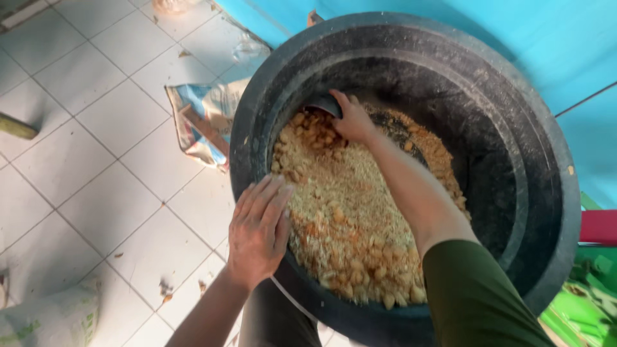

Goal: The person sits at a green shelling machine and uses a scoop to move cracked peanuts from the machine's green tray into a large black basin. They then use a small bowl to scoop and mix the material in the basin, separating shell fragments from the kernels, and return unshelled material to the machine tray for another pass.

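Observation:
A big black round barrel [553, 160] stands on the tiled floor, partly filled with tan, crumbly grain and nut-like pieces [350, 212]. My left hand [258, 231] lies flat on the barrel's near-left rim, fingers together. My right hand [352, 119] reaches deep inside, its fingers curled over the edge of a dark scoop [321, 104] that is dug into the far side of the heap. Most of the scoop is hidden by the hand and the feed. My right arm wears a dark green sleeve.
A crumpled printed sack [202, 119] lies on the white floor tiles left of the barrel. Another pale sack [48, 318] sits at the bottom left. A blue wall [565, 45] runs behind, with green and red things [594, 257] at the right edge.

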